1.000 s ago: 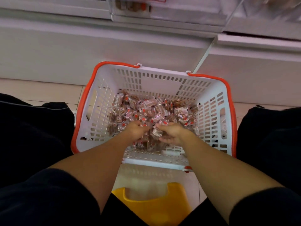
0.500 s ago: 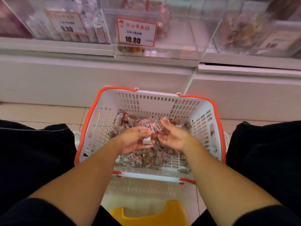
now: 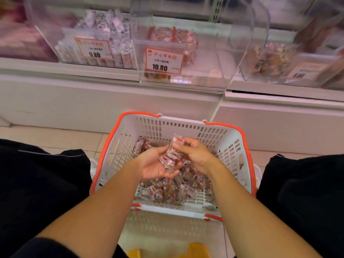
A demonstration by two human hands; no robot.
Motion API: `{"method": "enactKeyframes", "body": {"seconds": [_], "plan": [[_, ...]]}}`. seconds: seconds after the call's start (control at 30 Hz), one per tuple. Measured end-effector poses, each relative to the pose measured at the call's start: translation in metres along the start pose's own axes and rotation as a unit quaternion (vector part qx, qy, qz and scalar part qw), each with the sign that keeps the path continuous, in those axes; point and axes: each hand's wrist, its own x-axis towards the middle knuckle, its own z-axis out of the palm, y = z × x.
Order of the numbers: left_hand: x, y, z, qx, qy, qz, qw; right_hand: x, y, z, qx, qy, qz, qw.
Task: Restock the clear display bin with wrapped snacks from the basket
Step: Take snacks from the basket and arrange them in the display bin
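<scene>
Cupping wrapped snacks (image 3: 170, 159) in both hands above basket (image 3: 232, 146)

The basket (image 3: 229, 144) was white with an orange rim and a slotted grid pattern in its walls. The snacks (image 3: 167, 190) in it were brown inside clear wrappers marked red and white. The bin (image 3: 204, 58) was clear, its tag (image 3: 163, 61) white with a red border and black "10.80". The floor (image 3: 55, 140) was pale beige tile.
</scene>
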Motion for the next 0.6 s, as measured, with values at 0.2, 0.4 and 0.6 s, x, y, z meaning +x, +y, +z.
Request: {"method": "enactKeyframes", "body": {"seconds": [0.2,0.4,0.6], "plan": [[0.001,0.001,0.008,-0.023,0.024,0.066,0.997,0.002,0.003,-0.002,0.016,0.045,-0.027,0.998],[0.008,0.004,0.012,-0.033,0.031,0.103,0.994,0.002,0.006,0.003,0.007,0.103,-0.062,0.993],[0.002,0.006,0.014,-0.040,0.011,0.080,0.996,-0.001,0.000,0.006,-0.031,0.082,-0.090,0.992]]}}
